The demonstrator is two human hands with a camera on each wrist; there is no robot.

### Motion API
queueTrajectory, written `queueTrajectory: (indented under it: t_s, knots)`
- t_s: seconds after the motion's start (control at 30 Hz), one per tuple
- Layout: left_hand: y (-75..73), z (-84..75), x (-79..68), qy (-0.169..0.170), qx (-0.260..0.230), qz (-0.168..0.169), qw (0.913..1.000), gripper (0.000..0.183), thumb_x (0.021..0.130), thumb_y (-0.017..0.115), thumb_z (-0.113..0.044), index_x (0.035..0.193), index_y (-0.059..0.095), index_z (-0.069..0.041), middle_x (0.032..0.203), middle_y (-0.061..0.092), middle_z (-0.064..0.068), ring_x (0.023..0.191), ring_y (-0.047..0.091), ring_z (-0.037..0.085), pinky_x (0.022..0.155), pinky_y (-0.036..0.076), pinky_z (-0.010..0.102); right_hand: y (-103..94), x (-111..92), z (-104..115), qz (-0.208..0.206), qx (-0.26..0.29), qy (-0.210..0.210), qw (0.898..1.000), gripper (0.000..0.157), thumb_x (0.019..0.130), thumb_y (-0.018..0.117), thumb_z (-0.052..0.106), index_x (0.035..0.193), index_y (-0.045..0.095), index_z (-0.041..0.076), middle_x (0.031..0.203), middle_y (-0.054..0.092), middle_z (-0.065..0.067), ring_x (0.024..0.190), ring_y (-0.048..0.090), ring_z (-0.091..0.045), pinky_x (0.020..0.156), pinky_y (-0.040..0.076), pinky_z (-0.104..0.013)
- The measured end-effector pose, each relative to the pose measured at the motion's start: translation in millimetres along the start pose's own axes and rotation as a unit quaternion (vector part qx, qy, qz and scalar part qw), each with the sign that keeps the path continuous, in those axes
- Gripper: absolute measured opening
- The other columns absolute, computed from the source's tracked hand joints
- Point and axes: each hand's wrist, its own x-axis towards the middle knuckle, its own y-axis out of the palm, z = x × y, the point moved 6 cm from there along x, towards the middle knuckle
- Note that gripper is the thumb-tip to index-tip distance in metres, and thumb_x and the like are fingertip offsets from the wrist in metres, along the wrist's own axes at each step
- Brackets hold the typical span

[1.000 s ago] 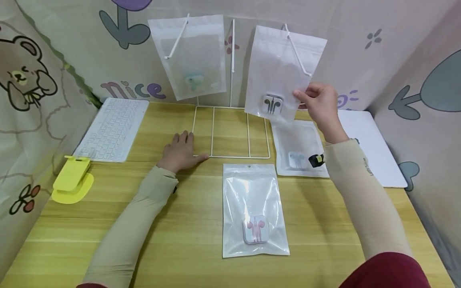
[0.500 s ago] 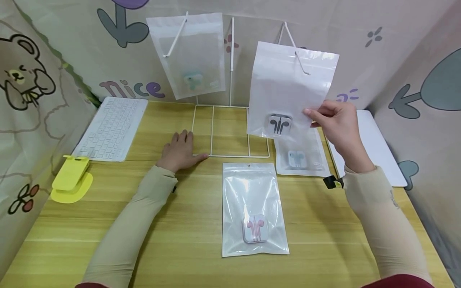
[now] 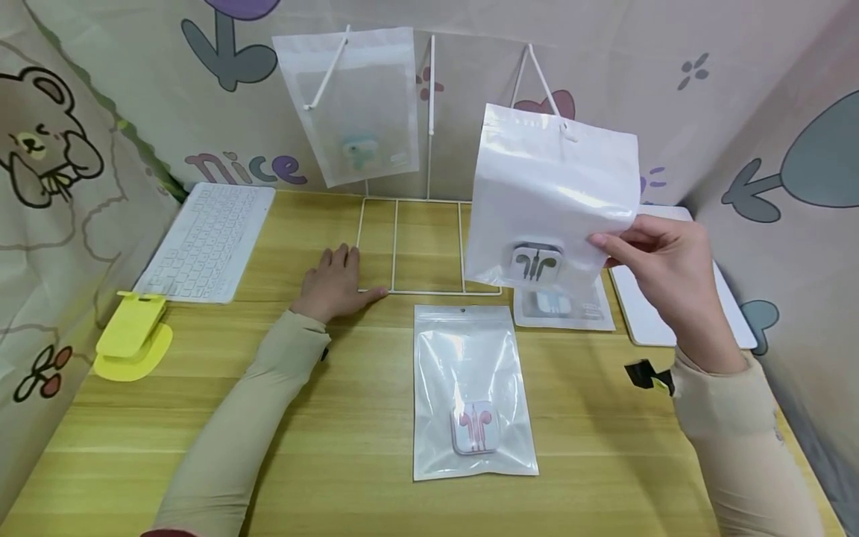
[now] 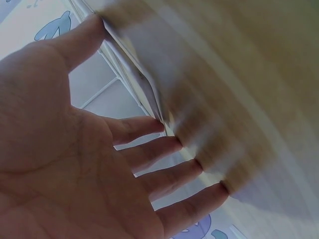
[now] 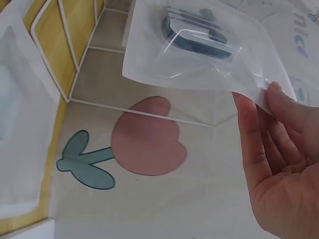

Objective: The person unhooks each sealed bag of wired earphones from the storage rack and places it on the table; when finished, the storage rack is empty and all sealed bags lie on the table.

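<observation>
My right hand [image 3: 681, 276] pinches the lower right edge of a white zip bag [image 3: 557, 179] between thumb and fingers. Dark earphones in a clear square case [image 3: 535, 263] show through the bag. At the bag's top, the tip of a white wire hook [image 3: 542, 78] overlaps the hang hole, and the bag leans toward me. The right wrist view shows the thumb on the bag's edge, the fingers [image 5: 251, 142] behind it. My left hand [image 3: 333, 287] rests on the table with fingers spread, thumb at the front wire of the white display rack's base [image 3: 436, 292].
A second bag [image 3: 349, 112] hangs on the left hook; a middle hook [image 3: 432, 89] holds nothing. On the table lie a bag with pink earphones [image 3: 475, 365], another bag [image 3: 570, 319] partly covered, a white keyboard [image 3: 208, 239], a yellow stand [image 3: 134, 335] and a white board [image 3: 644, 306].
My right hand has moved toward me, down and to the right, drawing the bag along the hook from partway along to the hook's tip. The left hand has stayed put.
</observation>
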Motion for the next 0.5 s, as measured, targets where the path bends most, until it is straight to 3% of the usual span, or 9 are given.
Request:
queueTrajectory:
  t_s: [0.27, 0.37, 0.5]
  knots:
    - [2.1, -0.6, -0.6, 0.0, -0.002, 0.001, 1.0, 0.099, 0.094, 0.053, -0.062, 0.152, 0.017, 0.01, 0.157, 0.013, 0.031, 0.142, 0.011, 0.052, 0.104, 0.024, 0.07, -17.5, -28, 16, 0.001, 0.069, -0.055, 0.996, 0.017, 0.077, 0.074, -0.019, 0.094, 0.071, -0.016, 0.077, 0.073, -0.013, 0.063, 0.069, -0.017, 0.066, 0.055, -0.02]
    - [2.9, -0.2, -0.2, 0.0, -0.002, -0.001, 1.0, 0.099, 0.094, 0.053, -0.062, 0.152, 0.017, 0.01, 0.157, 0.014, 0.031, 0.142, 0.011, 0.052, 0.104, 0.025, 0.07, -24.4, -38, 17, 0.005, 0.073, -0.057, 0.996, 0.017, 0.076, 0.072, -0.022, 0.092, 0.071, -0.018, 0.077, 0.073, -0.014, 0.063, 0.069, -0.017, 0.067, 0.054, -0.019]
    - [2.0, 0.8, 0.7, 0.0, 0.0, -0.007, 1.0, 0.099, 0.093, 0.054, -0.062, 0.152, 0.019, 0.01, 0.156, 0.016, 0.031, 0.141, 0.014, 0.052, 0.102, 0.028, 0.07, -34.0, -48, 15, 0.021, 0.032, -0.063, 0.997, 0.015, 0.075, 0.071, -0.024, 0.088, 0.071, -0.016, 0.076, 0.073, -0.014, 0.062, 0.068, -0.015, 0.064, 0.053, -0.017]
